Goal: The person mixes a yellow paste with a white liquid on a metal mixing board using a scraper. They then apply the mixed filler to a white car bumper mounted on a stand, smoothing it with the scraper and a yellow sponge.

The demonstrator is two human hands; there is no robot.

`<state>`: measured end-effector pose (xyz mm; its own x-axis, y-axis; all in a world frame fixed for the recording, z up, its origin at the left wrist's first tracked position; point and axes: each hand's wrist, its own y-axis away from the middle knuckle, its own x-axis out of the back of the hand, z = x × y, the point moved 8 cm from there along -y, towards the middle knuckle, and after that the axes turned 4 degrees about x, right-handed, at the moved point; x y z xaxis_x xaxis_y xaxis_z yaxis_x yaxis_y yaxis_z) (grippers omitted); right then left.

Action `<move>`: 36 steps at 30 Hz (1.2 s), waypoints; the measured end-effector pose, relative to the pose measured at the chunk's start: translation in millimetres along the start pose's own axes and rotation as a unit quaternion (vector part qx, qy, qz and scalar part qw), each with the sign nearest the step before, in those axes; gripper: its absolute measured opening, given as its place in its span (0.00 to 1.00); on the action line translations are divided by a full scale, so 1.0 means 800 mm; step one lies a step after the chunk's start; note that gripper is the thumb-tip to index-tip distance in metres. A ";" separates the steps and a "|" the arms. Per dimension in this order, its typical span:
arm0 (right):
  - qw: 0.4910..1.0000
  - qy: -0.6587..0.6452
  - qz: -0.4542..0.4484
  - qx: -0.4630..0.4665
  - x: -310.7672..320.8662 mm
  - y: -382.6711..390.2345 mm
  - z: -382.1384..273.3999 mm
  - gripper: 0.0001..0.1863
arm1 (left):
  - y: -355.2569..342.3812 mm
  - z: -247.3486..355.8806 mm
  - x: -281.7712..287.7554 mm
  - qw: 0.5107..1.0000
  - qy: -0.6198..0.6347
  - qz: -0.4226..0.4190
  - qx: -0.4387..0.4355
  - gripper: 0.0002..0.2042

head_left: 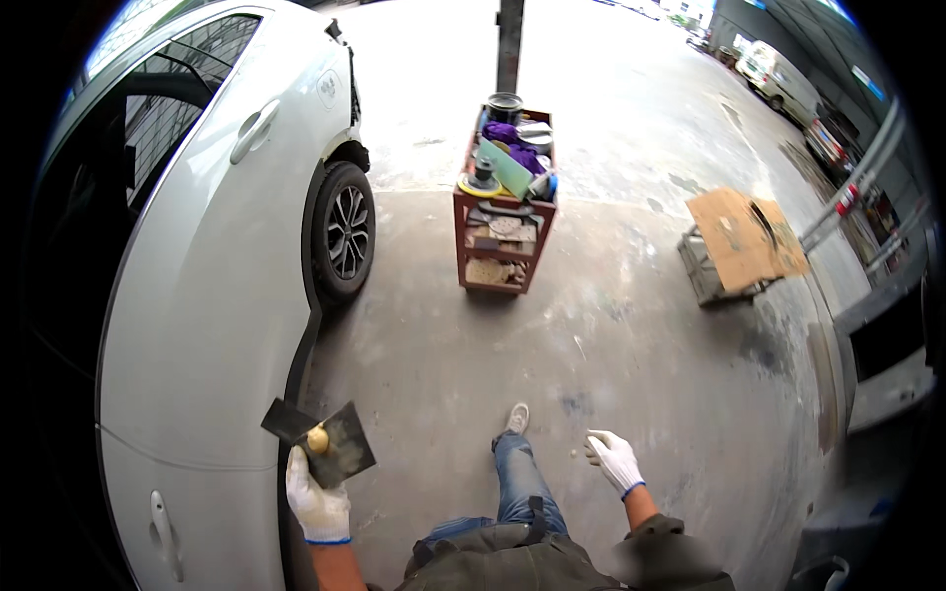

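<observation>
My left hand [318,507], in a white knit glove with a blue cuff, grips two thin dark flat plates that look like putty spreaders, close beside the white car's side. The larger spreader [347,451] is smeared with pale paste, and a dollop of yellowish putty [317,439] sits near where the two overlap. The smaller spreader [286,422] juts out to the left. On the other side of my body, my right hand [615,462], gloved alike, hangs over the floor with nothing in it, its fingers loosely apart.
The car [207,295] runs along my left, its rear wheel [345,231] ahead. A red-brown cart [507,241] stands in front, loaded with a sander, purple cloths and cans, beside a post [509,44]. Cardboard [744,236] covers a stand at right. Vehicles [778,79] are parked farther off.
</observation>
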<state>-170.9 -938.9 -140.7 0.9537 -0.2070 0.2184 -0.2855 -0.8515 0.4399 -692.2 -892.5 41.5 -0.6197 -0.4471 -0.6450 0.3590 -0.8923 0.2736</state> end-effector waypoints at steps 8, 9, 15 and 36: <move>0.996 -0.031 -0.069 -0.041 -0.182 -0.560 -0.068 0.20 | -0.172 -0.106 0.012 0.975 0.051 0.214 -0.020 0.17; 0.992 -0.090 -0.076 -0.041 -0.201 -0.630 -0.069 0.19 | -0.193 -0.123 0.003 0.986 0.049 0.158 0.000 0.17; 0.987 0.081 0.121 0.071 -0.225 -0.969 -0.037 0.23 | -0.293 -0.236 0.117 0.952 0.137 0.266 0.069 0.20; 0.936 0.236 0.261 -0.007 -0.259 -1.005 -0.064 0.23 | -0.656 -0.220 0.054 0.891 0.139 0.358 0.243 0.17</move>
<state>-143.9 -186.8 -494.9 0.5377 -0.3537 0.7654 -0.7049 -0.6867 0.1779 -784.4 -432.5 -255.5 -0.1313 -0.9402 -0.3143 0.2070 -0.3360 0.9188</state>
